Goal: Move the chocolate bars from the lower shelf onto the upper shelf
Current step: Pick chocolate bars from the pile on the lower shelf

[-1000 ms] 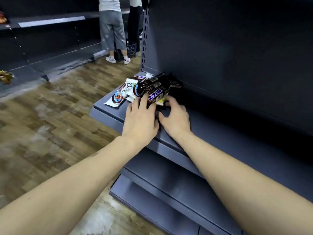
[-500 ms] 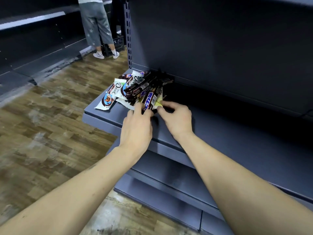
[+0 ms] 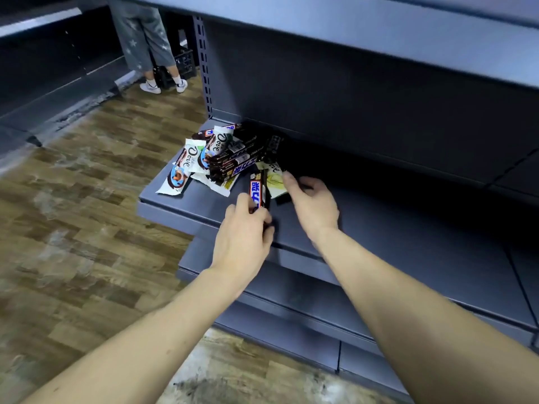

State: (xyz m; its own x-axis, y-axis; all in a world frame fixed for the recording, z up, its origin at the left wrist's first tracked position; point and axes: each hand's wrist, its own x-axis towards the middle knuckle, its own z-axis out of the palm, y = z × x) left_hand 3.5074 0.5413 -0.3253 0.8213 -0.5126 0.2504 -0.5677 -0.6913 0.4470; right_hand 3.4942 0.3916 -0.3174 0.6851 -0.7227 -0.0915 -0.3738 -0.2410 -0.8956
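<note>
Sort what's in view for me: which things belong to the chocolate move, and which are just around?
Part of the job:
- pile of chocolate bars
- brown bar gripped by the left hand
- yellow bar at the right hand
- lower shelf
- upper shelf

Just around:
- black crate
- bystander's legs
- wood floor

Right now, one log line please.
left hand: grips dark Snickers bar | right hand: pinches pale yellow wrapper | pile of chocolate bars: on grey metal shelf

Dark brown bar [image 3: 257, 190] with blue lettering; white Dove packs [image 3: 186, 166]; grey shelf [image 3: 379, 228]; brown wood-pattern floor [image 3: 87, 228]
</note>
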